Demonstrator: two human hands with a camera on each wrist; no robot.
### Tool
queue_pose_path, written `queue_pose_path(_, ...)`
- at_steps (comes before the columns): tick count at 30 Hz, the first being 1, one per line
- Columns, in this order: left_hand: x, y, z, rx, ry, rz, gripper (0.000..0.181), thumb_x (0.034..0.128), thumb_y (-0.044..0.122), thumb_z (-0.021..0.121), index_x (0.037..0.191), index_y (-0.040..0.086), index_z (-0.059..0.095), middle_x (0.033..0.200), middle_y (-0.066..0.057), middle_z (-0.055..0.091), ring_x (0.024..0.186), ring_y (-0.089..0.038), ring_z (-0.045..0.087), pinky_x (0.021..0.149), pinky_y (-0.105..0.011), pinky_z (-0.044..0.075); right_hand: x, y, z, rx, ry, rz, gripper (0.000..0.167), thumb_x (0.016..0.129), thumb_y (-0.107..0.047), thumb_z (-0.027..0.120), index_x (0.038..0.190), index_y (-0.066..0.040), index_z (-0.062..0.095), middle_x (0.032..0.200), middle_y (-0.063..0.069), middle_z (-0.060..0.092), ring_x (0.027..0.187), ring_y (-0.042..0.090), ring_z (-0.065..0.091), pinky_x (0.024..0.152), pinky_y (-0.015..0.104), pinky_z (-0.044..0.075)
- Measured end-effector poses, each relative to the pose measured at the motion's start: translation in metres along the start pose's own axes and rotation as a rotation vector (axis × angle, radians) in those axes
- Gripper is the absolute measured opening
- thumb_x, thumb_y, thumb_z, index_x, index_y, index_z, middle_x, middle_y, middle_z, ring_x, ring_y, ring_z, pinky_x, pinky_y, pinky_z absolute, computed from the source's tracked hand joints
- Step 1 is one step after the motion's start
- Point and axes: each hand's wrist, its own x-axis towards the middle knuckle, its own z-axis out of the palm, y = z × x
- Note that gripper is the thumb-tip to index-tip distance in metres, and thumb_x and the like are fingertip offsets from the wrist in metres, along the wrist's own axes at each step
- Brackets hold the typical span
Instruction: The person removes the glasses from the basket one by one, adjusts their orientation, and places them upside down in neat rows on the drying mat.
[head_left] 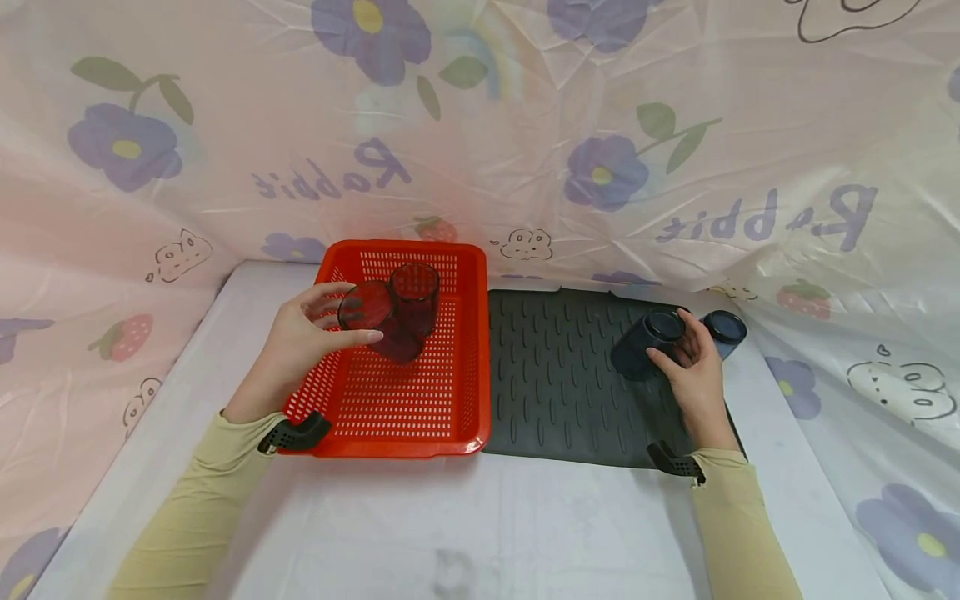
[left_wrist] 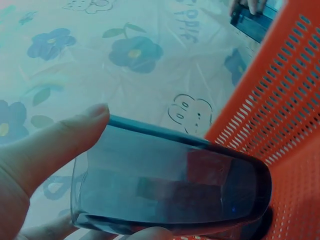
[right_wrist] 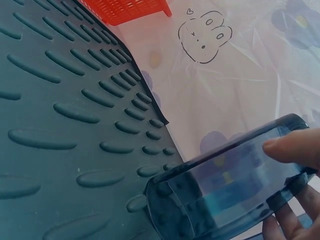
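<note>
My left hand (head_left: 302, 332) grips a dark translucent drinking glass (head_left: 396, 343) near its rim, thumb on one side and fingers on the other. That glass (left_wrist: 165, 175) is tilted, its base lower in the red basket (head_left: 480, 375). Beside it in the basket is a second glass (head_left: 417, 292). Over the black ridged mat (head_left: 555, 383), my right hand (head_left: 699, 371) holds another dark glass (head_left: 637, 350) between thumb and fingers, tilted and apparently base up. In the right wrist view this glass (right_wrist: 220, 195) has its far end at the mat; contact there is unclear.
One more dark glass (head_left: 726, 327) stands at the mat's back right corner, just behind my right hand. The basket and mat lie side by side on a white-covered table (head_left: 480, 525). A printed curtain (head_left: 495, 150) closes off the back and sides.
</note>
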Motion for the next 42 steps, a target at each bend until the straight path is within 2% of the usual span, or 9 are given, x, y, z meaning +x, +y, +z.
queue_pose_path(9,-0.003,0.004,0.006,-0.185,0.024,0.023,0.067,0.0732,0.013,0.085,0.131,0.012,0.051,0.127,-0.013,0.053,0.105,-0.024,0.058,0.075,-0.026,0.054,0.001,0.002,-0.001,-0.017,-0.008,-0.011,0.074,0.088,-0.005,0.069,0.149,-0.024,0.032,0.144,0.009,0.042,0.125,0.018,0.042,0.108,0.043,0.030)
queue_pose_path(12,-0.003,0.005,0.008,-0.266,0.022,0.032,0.065,0.0735,0.008,0.083,0.130,0.009,0.051,0.124,-0.015,0.053,0.100,-0.023,0.061,0.074,-0.028,0.056,0.001,0.003,-0.001,-0.011,-0.007,-0.011,0.074,0.088,-0.004,0.069,0.149,-0.024,0.032,0.144,0.009,0.042,0.124,0.018,0.042,0.108,0.043,0.030)
queue_pose_path(16,-0.003,0.005,0.010,-0.332,0.028,0.033,0.067,0.0732,0.004,0.083,0.131,0.008,0.049,0.120,-0.015,0.053,0.093,-0.020,0.063,0.073,-0.032,0.057,0.001,0.003,-0.002,-0.007,-0.012,-0.017,0.073,0.088,-0.005,0.068,0.149,-0.024,0.032,0.144,0.008,0.042,0.124,0.017,0.042,0.108,0.043,0.030)
queue_pose_path(24,-0.002,0.008,0.016,-0.398,0.043,0.046,0.072,0.0734,0.002,0.082,0.135,0.004,0.045,0.122,-0.019,0.052,0.092,-0.021,0.063,0.073,-0.032,0.057,0.001,0.003,-0.002,-0.011,-0.016,-0.015,0.074,0.088,-0.005,0.069,0.149,-0.027,0.032,0.146,0.008,0.040,0.126,0.018,0.041,0.109,0.043,0.030)
queue_pose_path(30,0.000,0.008,0.023,-0.432,0.035,0.057,0.070,0.0732,0.000,0.082,0.134,0.004,0.047,0.119,-0.018,0.052,0.093,-0.021,0.063,0.075,-0.034,0.056,0.001,0.003,-0.002,0.002,-0.008,-0.018,0.074,0.087,-0.003,0.069,0.148,-0.026,0.034,0.145,0.007,0.042,0.124,0.016,0.042,0.109,0.042,0.030)
queue_pose_path(36,0.003,0.009,0.029,-0.454,0.034,0.057,0.070,0.0729,0.002,0.082,0.133,0.005,0.047,0.117,-0.017,0.053,0.088,-0.021,0.064,0.075,-0.034,0.056,0.001,0.002,-0.002,0.002,-0.008,-0.018,0.074,0.088,-0.003,0.068,0.148,-0.026,0.034,0.144,0.007,0.042,0.123,0.015,0.043,0.109,0.042,0.030)
queue_pose_path(42,0.007,0.013,0.037,-0.473,0.061,0.065,0.068,0.0732,0.003,0.082,0.132,0.005,0.049,0.118,-0.018,0.053,0.083,-0.021,0.065,0.073,-0.033,0.057,0.001,0.002,0.000,-0.001,0.002,-0.005,0.073,0.087,-0.003,0.069,0.148,-0.024,0.034,0.144,0.008,0.043,0.123,0.017,0.043,0.108,0.042,0.031)
